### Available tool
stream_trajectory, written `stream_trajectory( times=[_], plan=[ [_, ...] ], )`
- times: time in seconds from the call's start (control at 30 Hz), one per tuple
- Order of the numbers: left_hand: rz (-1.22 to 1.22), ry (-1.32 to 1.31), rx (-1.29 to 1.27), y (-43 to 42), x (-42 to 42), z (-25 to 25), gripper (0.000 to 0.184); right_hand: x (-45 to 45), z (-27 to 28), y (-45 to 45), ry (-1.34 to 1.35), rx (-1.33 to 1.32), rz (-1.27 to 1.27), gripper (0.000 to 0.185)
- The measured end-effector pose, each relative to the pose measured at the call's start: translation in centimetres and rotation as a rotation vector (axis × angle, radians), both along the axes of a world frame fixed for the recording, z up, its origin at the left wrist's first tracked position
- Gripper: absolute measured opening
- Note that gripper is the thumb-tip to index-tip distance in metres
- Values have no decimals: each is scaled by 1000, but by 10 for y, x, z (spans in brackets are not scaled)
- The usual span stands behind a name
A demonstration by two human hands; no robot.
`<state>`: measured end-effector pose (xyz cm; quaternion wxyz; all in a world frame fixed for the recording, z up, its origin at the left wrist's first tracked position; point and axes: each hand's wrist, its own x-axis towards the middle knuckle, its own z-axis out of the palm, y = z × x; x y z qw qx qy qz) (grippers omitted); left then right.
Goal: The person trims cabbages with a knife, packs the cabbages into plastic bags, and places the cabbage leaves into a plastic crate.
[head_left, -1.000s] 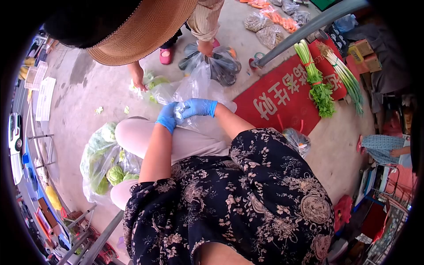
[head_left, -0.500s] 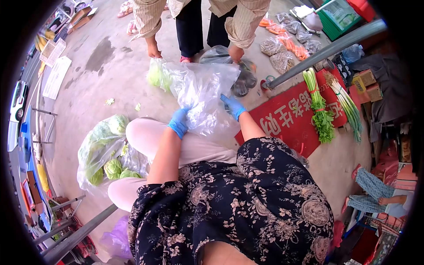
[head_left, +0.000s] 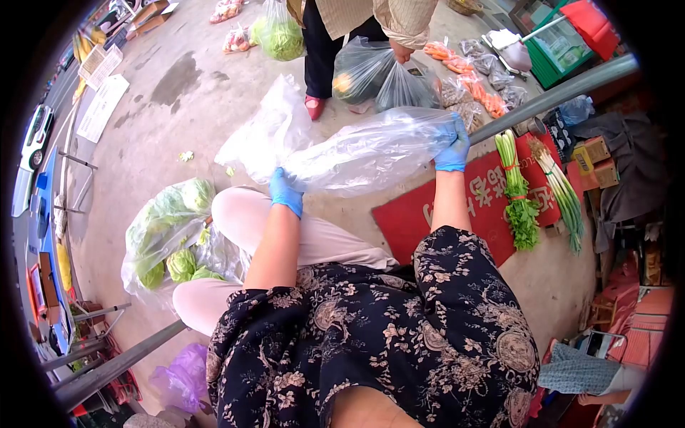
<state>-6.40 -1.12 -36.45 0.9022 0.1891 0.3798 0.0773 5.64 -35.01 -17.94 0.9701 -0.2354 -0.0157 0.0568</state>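
Observation:
A large clear plastic bag (head_left: 371,150) is stretched between my two blue-gloved hands above the ground. My left hand (head_left: 285,191) grips its gathered left part, with a crumpled flap fanning out beyond. My right hand (head_left: 451,146) is closed round the bag's far right end, beside the metal pole. I see nothing inside the bag. Left of my knee lies an open clear bag of green cabbages (head_left: 168,232). Facing me, a person's hand (head_left: 402,51) holds a grey bag of produce (head_left: 389,78), and a bag with a green cabbage (head_left: 280,36) hangs at that person's other side.
A red sign board (head_left: 457,214) lies to my right, with bundled celery (head_left: 515,192) and spring onions (head_left: 560,182) on it. A metal pole (head_left: 556,96) crosses at right. Bagged carrots (head_left: 471,75) lie further off; a purple bag (head_left: 182,378) is low left.
My right hand has moved right, pulling the clear bag out sideways. The person opposite has let go of it, lifted the cabbage bag away and shifted back; the grey bag is raised.

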Motion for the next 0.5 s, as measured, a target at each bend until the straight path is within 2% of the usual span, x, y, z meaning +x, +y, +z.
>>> stream_trajectory(
  times=[0.07, 0.1, 0.2, 0.27, 0.3, 0.33, 0.37, 0.4, 0.43, 0.47, 0.5],
  plan=[
    [14, 88, 58, -13, -9, 55, 38, 18, -14, -37, -48, -13, -109, 20],
    [32, 131, 96, -16, -10, 63, 37, 27, -19, -55, -72, -18, -165, 20],
    [73, 212, 169, -17, -9, 71, 32, 34, -7, -71, 228, -121, -533, 18],
    [85, 207, 152, -12, -7, 61, 27, 51, -42, -108, 153, -279, -573, 14],
    [5, 176, 175, -10, -6, 58, 25, 56, -55, -119, 116, -359, -592, 12],
    [-77, 145, 198, -9, -6, 52, 23, 33, -35, -93, 93, -951, -828, 15],
    [-163, 111, 222, -8, -4, 48, 22, 27, -43, -88, 51, -1554, -820, 36],
    [-238, 106, 110, -7, -1, 38, 21, 11, -36, -69, 99, -2053, -757, 57],
    [-318, 101, -4, -8, 2, 27, 20, 1, -45, -50, -42, -2065, -755, 73],
    [-399, 96, -118, -14, 4, 21, 19, -9, -49, -29, -154, -1884, -559, 85],
    [-534, 59, -59, -22, 1, 32, 18, -20, -61, -7, -206, -1676, -210, 98]
  ],
)
